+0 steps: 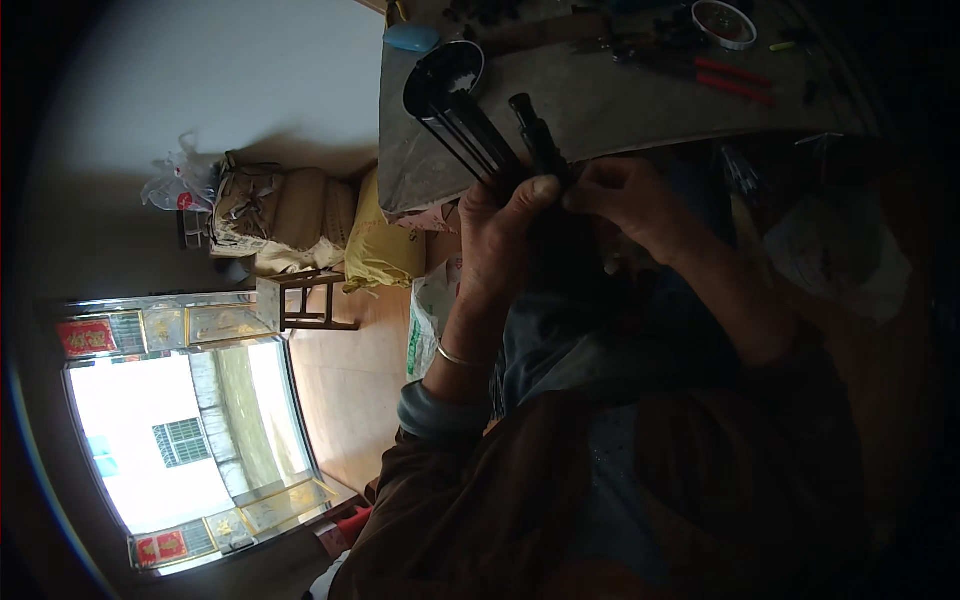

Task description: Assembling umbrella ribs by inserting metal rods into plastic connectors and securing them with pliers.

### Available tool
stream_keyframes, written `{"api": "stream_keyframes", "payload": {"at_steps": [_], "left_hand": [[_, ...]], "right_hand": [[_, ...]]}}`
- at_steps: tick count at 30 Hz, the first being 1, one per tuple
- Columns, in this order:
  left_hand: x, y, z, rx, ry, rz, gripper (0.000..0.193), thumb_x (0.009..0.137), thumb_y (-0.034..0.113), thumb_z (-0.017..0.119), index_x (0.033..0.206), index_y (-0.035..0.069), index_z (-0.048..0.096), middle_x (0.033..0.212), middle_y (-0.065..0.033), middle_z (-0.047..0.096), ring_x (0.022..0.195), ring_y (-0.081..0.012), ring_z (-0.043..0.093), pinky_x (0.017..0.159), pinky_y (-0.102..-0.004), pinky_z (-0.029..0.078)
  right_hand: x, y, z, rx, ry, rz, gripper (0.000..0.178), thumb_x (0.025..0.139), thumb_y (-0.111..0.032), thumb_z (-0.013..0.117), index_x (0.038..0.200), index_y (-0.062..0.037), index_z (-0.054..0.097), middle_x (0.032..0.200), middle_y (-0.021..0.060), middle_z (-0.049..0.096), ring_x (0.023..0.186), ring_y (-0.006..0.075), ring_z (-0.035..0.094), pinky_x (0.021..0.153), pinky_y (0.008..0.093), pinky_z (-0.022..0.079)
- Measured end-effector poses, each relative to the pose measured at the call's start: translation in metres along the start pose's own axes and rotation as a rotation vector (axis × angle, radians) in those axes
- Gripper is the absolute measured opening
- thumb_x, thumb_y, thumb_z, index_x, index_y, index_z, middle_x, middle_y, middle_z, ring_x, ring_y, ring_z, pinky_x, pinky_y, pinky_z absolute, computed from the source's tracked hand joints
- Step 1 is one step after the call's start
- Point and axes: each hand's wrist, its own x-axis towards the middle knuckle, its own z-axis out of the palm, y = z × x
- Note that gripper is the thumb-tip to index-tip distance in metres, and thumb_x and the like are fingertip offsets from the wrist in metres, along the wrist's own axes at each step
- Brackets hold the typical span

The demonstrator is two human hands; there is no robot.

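Note:
My left hand [492, 240] is closed round a bundle of thin black rods [470, 140], with its thumb pressed across it. The rods slant up to the left, and their far ends overlap a dark round bowl [474, 62] at the table's near left corner. Beside the bundle a stubby black tube with a knobbed end [537, 135] sticks up from between my hands. My right hand [630, 200] is closed in a pinch just right of my left thumb, at the tube's lower end. What its fingertips hold is too dark to make out.
On the grey-topped table [600, 110] lie red-handled pliers [735, 82], a white-rimmed round dish [724, 24], a light blue object [411, 38] and small dark pieces. Yellow sacking [385, 245] and a wooden stool [310, 305] stand left. A clear plastic bag [835, 255] hangs right.

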Motion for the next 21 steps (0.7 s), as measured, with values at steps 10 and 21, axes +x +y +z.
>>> {"api": "stream_keyframes", "payload": {"at_steps": [10,21], "left_hand": [[-0.007,0.005,0.006,-0.03,-0.117,-0.135,0.037,0.098,0.027,0.048,0.12,-0.002,0.056,0.108,-0.0138,0.064,0.101,-0.0179,0.061,0.089,-0.0287,0.047],[-0.015,0.002,0.018,0.223,-0.062,-0.041,0.048,0.102,0.04,0.031,0.117,0.0,0.055,0.106,-0.0102,0.063,0.095,-0.0157,0.06,0.084,-0.0275,0.048]], "right_hand": [[0.005,0.002,0.001,0.202,-0.128,0.009,0.041,0.076,-0.03,0.076,0.104,-0.0062,0.057,0.082,-0.0001,0.058,0.073,0.0063,0.054,0.062,0.0223,0.045],[0.005,0.002,0.011,0.238,-0.052,-0.041,0.041,0.076,-0.021,0.075,0.11,-0.0044,0.061,0.092,-0.0006,0.063,0.076,0.0052,0.054,0.064,0.0222,0.041]]}}
